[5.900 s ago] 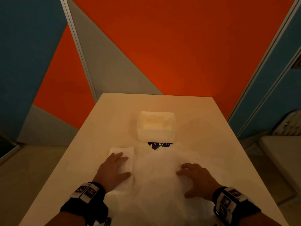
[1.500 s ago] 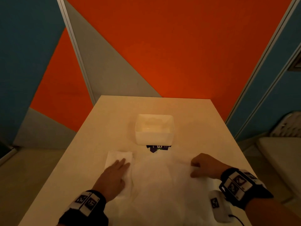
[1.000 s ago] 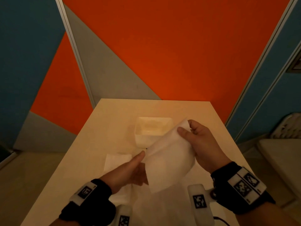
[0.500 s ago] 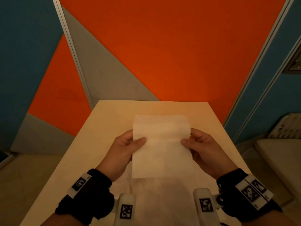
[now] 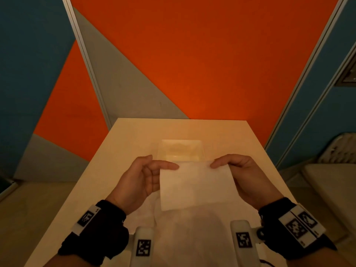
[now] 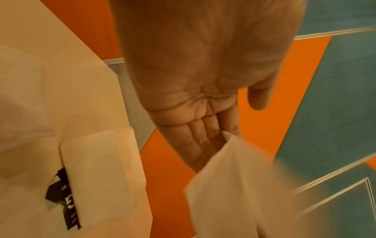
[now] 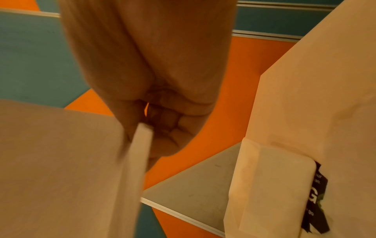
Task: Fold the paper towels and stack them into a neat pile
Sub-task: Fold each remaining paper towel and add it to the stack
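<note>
Both hands hold one folded paper towel in the air above the counter

In the middle of the head view the left hand (image 5: 141, 179) pinches the upper left corner of the paper towel (image 5: 194, 185) between thumb and fingers, and the right hand (image 5: 244, 176) pinches the upper right corner the same way, so the white sheet hangs flat between them. Under it, toward the bottom of the frame, more loose white towels (image 5: 185, 234) lie spread on the pale counter (image 5: 134, 135). Just above the held sheet a white rectangular box (image 5: 181, 150) sits on the counter, with a dark printed label (image 6: 67, 204) beside it in the left wrist view
</note>
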`<state>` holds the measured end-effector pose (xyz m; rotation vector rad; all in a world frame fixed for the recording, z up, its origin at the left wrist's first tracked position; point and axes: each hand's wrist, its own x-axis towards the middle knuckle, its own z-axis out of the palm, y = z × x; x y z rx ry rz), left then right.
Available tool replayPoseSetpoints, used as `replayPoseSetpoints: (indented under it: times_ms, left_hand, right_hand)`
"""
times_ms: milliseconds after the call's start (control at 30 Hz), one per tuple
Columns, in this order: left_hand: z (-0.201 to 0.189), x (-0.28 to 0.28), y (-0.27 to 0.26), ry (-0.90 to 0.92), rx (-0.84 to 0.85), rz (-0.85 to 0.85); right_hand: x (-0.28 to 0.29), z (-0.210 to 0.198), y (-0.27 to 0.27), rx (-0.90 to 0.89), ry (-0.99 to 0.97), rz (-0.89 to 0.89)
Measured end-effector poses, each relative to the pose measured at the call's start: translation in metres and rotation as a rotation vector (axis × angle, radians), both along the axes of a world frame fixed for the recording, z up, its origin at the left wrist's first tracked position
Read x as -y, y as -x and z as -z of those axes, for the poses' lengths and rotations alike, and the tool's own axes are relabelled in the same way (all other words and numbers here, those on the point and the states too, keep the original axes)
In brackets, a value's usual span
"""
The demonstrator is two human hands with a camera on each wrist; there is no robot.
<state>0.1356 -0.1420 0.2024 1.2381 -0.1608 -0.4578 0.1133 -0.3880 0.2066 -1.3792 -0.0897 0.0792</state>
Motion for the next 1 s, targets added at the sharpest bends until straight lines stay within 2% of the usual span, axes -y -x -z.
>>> replayPoseSetpoints:
  times_ms: [200,300,367,433,533,667,833,900,1000]
  left_hand:
    - [0.006,0.007,-0.001,-0.171,0.169,-0.124]
    - [0.008,0.009,0.001,-0.194,0.216,-0.158]
    - [0.007,0.011,0.002,-0.242,0.251,-0.152]
    - [0.004,0.011,0.005,-0.256,0.255,-0.123]
    - [-0.002,0.009,0.006,-0.237,0.210,-0.037]
    - [-0.009,0.006,0.005,-0.290,0.228,0.155]
    - [-0.007,0.020,0.008,-0.408,0.309,0.368]
    - [-0.004,0.026,0.009,-0.449,0.350,0.390]
    - [0.002,0.030,0.009,-0.495,0.382,0.313]
  right_hand:
    - [0.004,0.000,0.001,-0.031,-0.029,0.012]
    - [0.004,0.002,0.001,-0.043,-0.089,0.012]
    - [0.001,0.004,-0.001,-0.033,-0.037,0.066]
    - [-0.002,0.005,-0.004,0.000,0.034,0.119]
    - [0.002,0.004,-0.008,0.066,0.151,0.090]
    - [0.004,-0.014,-0.010,0.135,0.404,-0.078]
    - [-0.011,-0.029,-0.017,0.161,0.499,-0.341]
    - [-0.017,-0.029,-0.020,0.191,0.582,-0.365]
    - [-0.020,-0.023,-0.021,0.159,0.524,-0.268]
